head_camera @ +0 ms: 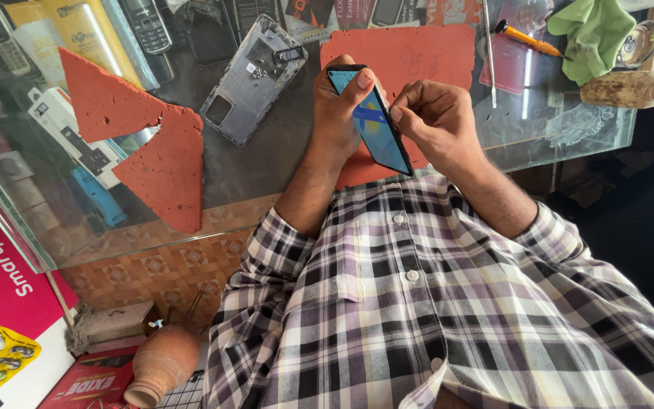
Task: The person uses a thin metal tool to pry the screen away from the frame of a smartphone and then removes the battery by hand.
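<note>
Left hand clasps a slim black smartphone with a lit blue screen edge-up over the red rubber mat; right hand's pinched fingertips work its edge, apparently mid-step, demanding steady, delicate pressure.

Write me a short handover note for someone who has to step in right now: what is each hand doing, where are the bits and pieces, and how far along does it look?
Left hand: grips the smartphone by its edges, tilted, lit screen showing.
Right hand: fingertips pinch at the phone's right edge.
On the glass counter: a grey phone back cover lies apart, inner side up, left of the hands; an orange mat lies under them; two torn orange mat pieces to the left; an orange-handled tool, a green cloth and a pale wooden-looking handle to the right.
Done: back cover looks already off.
Left: cover not yet back on; what the fingers are working at cannot be told.
</note>
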